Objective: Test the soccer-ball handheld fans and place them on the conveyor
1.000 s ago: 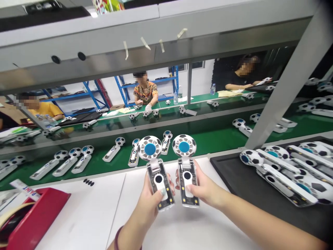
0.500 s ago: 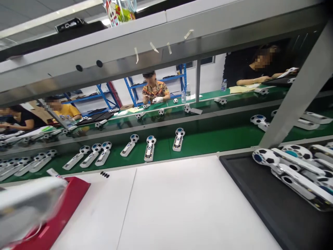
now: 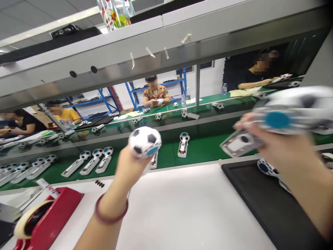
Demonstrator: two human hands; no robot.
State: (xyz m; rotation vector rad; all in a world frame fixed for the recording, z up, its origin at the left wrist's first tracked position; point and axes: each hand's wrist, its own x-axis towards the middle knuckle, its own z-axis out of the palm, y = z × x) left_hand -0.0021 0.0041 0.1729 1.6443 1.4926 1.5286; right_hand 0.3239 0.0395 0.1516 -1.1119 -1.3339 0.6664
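My left hand (image 3: 130, 165), with a dark red band at the wrist, is closed round a soccer-ball-headed device (image 3: 145, 141) above the near edge of the green belt (image 3: 208, 139). Another device (image 3: 184, 144) lies on the belt to its right. At the right, my right hand (image 3: 273, 142) is closed on devices (image 3: 288, 113), blurred by motion, with a blue disc and an open white handle showing; how many it holds is unclear. Below it is a black tray (image 3: 249, 194) with more devices.
A red tape dispenser (image 3: 54, 215) stands at the lower left, beside small black ovals (image 3: 100, 183) on the white table (image 3: 182, 208). More devices lie along the belt. A grey shelf beam (image 3: 161, 45) crosses above. Several people sit across the belt.
Both hands have come into view, each holding something. Devices that lay on the belt at centre and in the tray are now covered or gone from their spots. The view has shifted slightly.
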